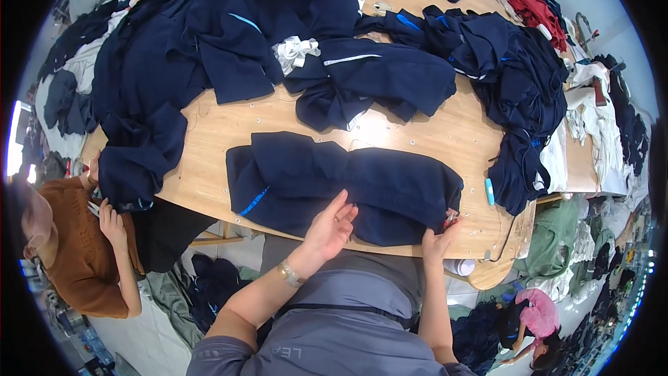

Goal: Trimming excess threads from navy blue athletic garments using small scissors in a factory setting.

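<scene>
A dark navy garment [348,181], folded lengthwise with a bright blue strip at its left end, lies along the table edge in front of me. Over its front middle, my left hand [332,228] is turned partly palm up, fingers stretched out and holding nothing. At the garment's right end my right hand [438,238] is closed on a small red-and-silver tool [451,218], mostly hidden by the fingers. I cannot tell whether that hand also grips the cloth.
More navy garments [390,76] heap across the wooden table [202,160], beside a white bunched strip [296,54]. A light-blue marker [490,191] lies at right. At left a co-worker in brown [83,251] handles navy cloth. A person in pink [539,313] bends at lower right.
</scene>
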Available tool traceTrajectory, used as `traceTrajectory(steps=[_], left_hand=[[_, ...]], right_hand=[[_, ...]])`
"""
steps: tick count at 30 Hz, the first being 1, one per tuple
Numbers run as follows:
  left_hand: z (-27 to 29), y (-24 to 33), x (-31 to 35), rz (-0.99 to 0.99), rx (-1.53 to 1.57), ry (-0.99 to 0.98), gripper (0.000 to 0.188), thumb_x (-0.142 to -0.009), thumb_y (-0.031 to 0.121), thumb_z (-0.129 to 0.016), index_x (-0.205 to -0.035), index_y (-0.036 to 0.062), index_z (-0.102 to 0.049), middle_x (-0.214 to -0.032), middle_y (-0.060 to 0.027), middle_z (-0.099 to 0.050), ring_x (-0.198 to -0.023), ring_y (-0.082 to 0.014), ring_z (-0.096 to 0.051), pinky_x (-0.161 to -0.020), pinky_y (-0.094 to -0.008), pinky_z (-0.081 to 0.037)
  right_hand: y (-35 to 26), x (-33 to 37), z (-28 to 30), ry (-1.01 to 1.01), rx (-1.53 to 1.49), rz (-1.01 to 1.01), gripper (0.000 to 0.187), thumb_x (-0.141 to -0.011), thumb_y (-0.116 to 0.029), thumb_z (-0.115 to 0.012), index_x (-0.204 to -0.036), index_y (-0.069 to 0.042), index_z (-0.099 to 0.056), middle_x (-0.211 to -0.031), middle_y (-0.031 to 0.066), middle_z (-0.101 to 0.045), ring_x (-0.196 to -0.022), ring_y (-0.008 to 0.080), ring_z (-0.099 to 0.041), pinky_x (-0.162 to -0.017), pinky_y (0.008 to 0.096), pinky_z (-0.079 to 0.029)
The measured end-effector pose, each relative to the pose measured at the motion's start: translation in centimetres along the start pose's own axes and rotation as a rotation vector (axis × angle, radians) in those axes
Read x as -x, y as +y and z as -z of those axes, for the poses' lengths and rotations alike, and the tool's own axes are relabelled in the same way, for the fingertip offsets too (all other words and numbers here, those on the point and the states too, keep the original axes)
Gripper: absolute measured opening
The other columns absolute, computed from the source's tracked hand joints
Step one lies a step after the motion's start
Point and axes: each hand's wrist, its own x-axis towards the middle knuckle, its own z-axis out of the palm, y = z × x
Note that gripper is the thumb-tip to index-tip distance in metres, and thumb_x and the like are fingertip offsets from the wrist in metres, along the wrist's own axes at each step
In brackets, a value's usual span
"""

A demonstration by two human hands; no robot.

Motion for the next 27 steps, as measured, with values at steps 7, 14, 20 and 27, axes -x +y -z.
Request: traceTrajectory(steps=[7,14,20,27], left_hand=[[-2.2,1.8,-2.4,0.052,0.107,-0.094,0.031,-0.071,0.029,-0.077,-0.084,0.0123,-0.054,-0.079,0.0006,-0.049,-0.054,-0.0059,-0.044,-0.036,-0.0165,-0.025],[-2.8,2.1,-4.5,0.062,0.162,-0.137,0.029,-0.070,0.030,-0.078,-0.079,0.0130,-0.056,-0.076,0.0016,-0.058,-0.060,-0.0050,-0.056,-0.035,-0.0141,-0.028],[-2.1,2.3,-6.6,0.052,0.188,-0.201,0.027,-0.073,0.027,-0.074,-0.083,0.0117,-0.054,-0.074,0.0021,-0.058,-0.067,-0.0060,-0.061,-0.034,-0.0146,-0.030],[-3.9,2.8,-2.5,0.125,0.135,-0.333,0.025,-0.077,0.013,-0.065,-0.097,0.0082,-0.049,-0.094,-0.0076,-0.052,-0.087,-0.0205,-0.058,-0.050,-0.0237,-0.046]], right_hand=[[-4.1,-0.1,1.4,-0.084,-0.047,-0.080,0.045,-0.064,-0.007,-0.070,-0.098,0.001,-0.041,-0.097,0.0141,-0.042,-0.089,0.0235,-0.045,-0.072,0.0303,-0.035],[-7.4,-3.6,-0.1,0.098,-0.171,0.109,0.030,-0.075,-0.008,-0.068,-0.090,-0.002,-0.043,-0.094,0.0111,-0.044,-0.083,0.0191,-0.047,-0.071,0.0275,-0.035],[-11.1,-6.5,-5.8,-0.139,-0.589,-0.092,0.018,-0.082,-0.007,-0.063,-0.085,-0.004,-0.045,-0.074,0.0010,-0.049,-0.060,0.0065,-0.041,-0.054,0.0196,-0.036],[-9.6,-4.6,-8.1,-0.332,-0.788,-0.393,0.018,-0.089,-0.018,-0.056,-0.088,-0.004,-0.044,-0.072,0.0030,-0.053,-0.065,0.0087,-0.055,-0.056,0.0211,-0.046]])
